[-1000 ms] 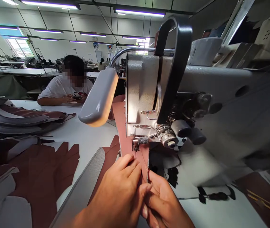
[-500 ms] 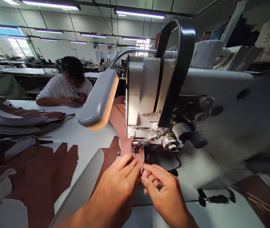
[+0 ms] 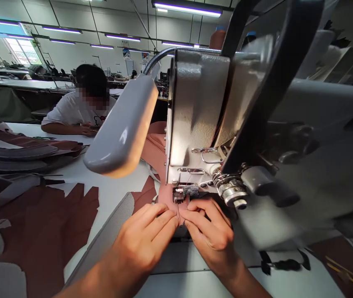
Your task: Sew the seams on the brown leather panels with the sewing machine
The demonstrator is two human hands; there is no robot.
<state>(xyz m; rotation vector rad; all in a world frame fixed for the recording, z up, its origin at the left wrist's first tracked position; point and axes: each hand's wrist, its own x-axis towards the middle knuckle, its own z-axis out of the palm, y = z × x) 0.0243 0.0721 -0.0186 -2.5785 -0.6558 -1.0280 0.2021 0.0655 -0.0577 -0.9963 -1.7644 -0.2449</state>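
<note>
Shifted right hand (image 3: 212, 228) closer to the presser foot (image 3: 179, 195), opposite left hand (image 3: 145, 236). Narrowly pinched, with fingers of both, the pink panel (image 3: 166, 193) lying under and just before the foot. Apparently guided stitching; likely needed flat, even feeding next.

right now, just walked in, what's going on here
A person's left hand and right hand both have fingertips on reddish-brown sheet material, just in front of the metal presser foot of a grey metal sewing machine. A grey oblong lamp hangs beside it; a co-worker in a white shirt leans on the white table.
</note>
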